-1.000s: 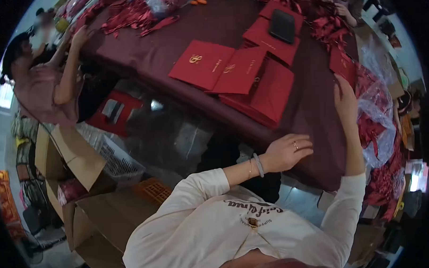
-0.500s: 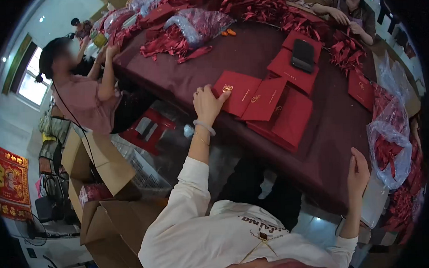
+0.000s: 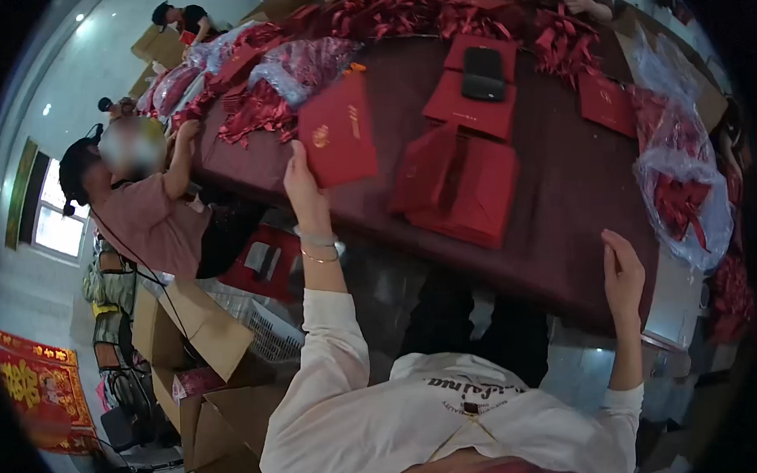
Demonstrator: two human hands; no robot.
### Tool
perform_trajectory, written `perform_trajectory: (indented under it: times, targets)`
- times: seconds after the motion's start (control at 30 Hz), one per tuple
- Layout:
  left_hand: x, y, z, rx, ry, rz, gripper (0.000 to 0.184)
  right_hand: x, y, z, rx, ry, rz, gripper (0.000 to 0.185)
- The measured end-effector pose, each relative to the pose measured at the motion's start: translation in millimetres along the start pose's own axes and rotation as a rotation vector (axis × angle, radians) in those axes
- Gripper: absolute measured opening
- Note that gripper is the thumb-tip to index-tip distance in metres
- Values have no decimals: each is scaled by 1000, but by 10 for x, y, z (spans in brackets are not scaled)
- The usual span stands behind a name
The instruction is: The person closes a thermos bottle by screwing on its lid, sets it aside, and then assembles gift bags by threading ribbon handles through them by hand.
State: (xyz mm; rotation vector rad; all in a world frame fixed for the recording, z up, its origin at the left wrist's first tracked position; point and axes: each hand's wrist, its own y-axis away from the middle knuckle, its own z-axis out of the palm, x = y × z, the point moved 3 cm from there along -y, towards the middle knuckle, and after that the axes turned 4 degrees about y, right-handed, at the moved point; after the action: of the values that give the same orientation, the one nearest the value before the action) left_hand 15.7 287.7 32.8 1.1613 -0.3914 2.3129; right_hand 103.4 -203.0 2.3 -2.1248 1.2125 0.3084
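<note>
My left hand (image 3: 307,189) is closed on the lower left edge of a flat red paper bag (image 3: 338,136) with gold print. The bag is raised over the table's near left part, its printed face towards me. To its right lies a pile of similar red paper bags (image 3: 487,191), the top ones partly spread apart. My right hand (image 3: 623,278) holds nothing; it hovers by the table's near right edge with its fingers stretched out.
A dark phone-like device (image 3: 482,73) rests on more red bags on the dark red tablecloth (image 3: 561,222). Red ribbons (image 3: 257,114) and plastic-wrapped bundles (image 3: 685,184) line the far and right sides. A co-worker (image 3: 148,203) sits left, near open cardboard boxes (image 3: 198,326).
My left hand has lifted one red bag off the pile and carried it up and left. My right hand stays apart from the bags, fingers still extended. The view has shifted somewhat.
</note>
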Motion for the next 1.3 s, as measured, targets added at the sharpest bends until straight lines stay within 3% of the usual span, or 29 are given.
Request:
perform_trajectory:
  times: [0.07,0.17,0.2,0.27,0.33,0.37,0.4,0.5,0.57,0.6,0.67,0.8,0.83,0.9,0.93,1.03,1.17,1.3]
  targets:
    - [82,231,33,-165,-73,83,35,-1,44,-48,14,-45,9,19]
    - [-111,313,-47,-91,514,-250,24,67,147,-108,22,-41,59,19]
    - [-151,420,28,-397,737,-400,23,90,168,-142,32,-11,89,19]
    - [-146,1039,375,-106,132,-41,21,75,216,-252,100,8,34,18]
    - [-79,1690,1088,-257,-123,-32,20,78,248,-283,76,-58,175,18]
    - [-326,1799,1089,-255,-135,-76,17,104,267,-268,85,-52,174,17]
    - [-513,1972,1099,-370,-379,139,13,148,283,-252,96,-49,166,17]
    - [-1021,2385,1324,-579,-739,344,21,314,267,-281,158,78,81,15]
    - [-1232,2481,1381,-608,-897,349,23,387,212,-468,212,138,144,14]
    - [-1312,2473,1363,-605,-988,490,24,429,200,-557,253,174,193,14]
    - [-1394,2413,1344,-590,-977,289,27,775,142,-784,369,236,235,15]
    - [-1448,2326,1305,-630,-907,191,27,1437,16,-1332,541,510,261,19]
    - [-1439,2339,1308,-641,-900,191,27,1556,6,-1362,548,518,266,19]
    - [-1443,2384,1313,-681,-731,29,25,1740,14,-1319,522,818,279,22]
    - [-1483,2384,1253,-750,-754,-66,30,1791,36,-1297,484,801,258,21]
    - [-1460,2448,1197,-916,-841,1,54,1821,118,-1283,450,803,218,21]
    - [-1434,2437,1145,-926,-903,-54,59,1581,185,-1349,628,427,198,16]
    - [-1476,2479,1153,-866,-909,5,64,1412,110,-1429,552,546,210,17]
